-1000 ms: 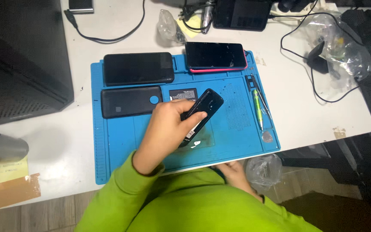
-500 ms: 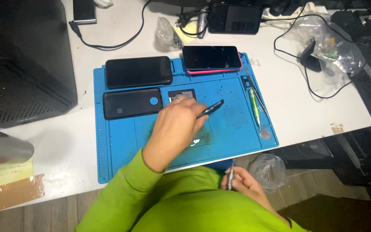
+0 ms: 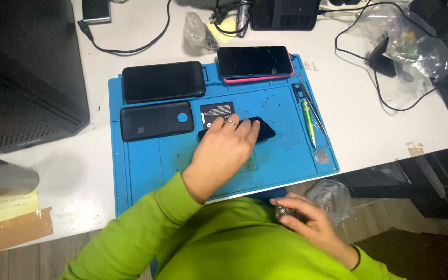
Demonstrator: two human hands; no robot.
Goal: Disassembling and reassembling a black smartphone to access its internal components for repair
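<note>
While the white tabletop (image 3: 369, 119) fills most of the head view, its centre is taken by a blue work mat (image 3: 146, 166), and everything else sits relative to that mat. Left of the mat stands a large black box-like case (image 3: 24, 72), and below that, at the left edge, a shiny metal cylinder (image 3: 1, 176) beside a yellow note (image 3: 16, 205) and a strip of brown tape (image 3: 14, 231). Beyond the mat's far edge lie a black device (image 3: 283, 13), cables and a crumpled clear bag (image 3: 195, 31); to its right a black cable (image 3: 390, 98) loops past another clear bag (image 3: 416, 36). Wooden floor (image 3: 27, 264) shows below the tabletop. On the mat's far part rest a black phone (image 3: 163, 81) and a phone in a pink case (image 3: 255, 63); below the black one lies a black back cover (image 3: 154, 120). Near the mat's middle sits a small black battery (image 3: 216, 111), and just beside it a dark phone (image 3: 263, 128) lies flat under the left hand (image 3: 224, 150), fingers spread and pressing on it, not wrapped around. Along the mat's right edge lie a green-handled tool (image 3: 309, 122) and tweezers (image 3: 315, 111). Below the mat's near edge, off the tabletop, the right hand (image 3: 307, 223) has its grip closed on a small metal tool (image 3: 282, 210), next to a clear plastic bag (image 3: 330, 197).
</note>
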